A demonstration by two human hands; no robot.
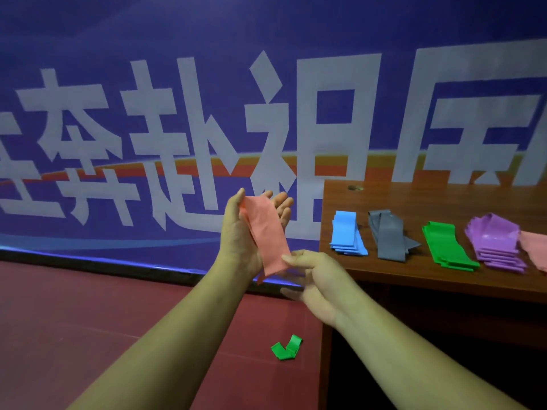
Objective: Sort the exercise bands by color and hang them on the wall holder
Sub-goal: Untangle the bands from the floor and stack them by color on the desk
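A salmon-pink exercise band [266,235] hangs in the air between my hands, left of the table. My left hand [239,232] holds its upper part, thumb on top and fingers spread behind it. My right hand [313,279] pinches its lower end between thumb and forefinger. On the brown table [414,196] lie sorted piles: blue bands [346,232], grey bands [387,235], green bands [447,244], purple bands [494,241] and pink bands [535,247] at the frame's right edge. No wall holder shows in this view.
One green band [286,347] lies folded on the dark red floor below my arms. A blue banner wall [177,84] with large white characters stands close ahead. The table's left edge is just right of my right hand.
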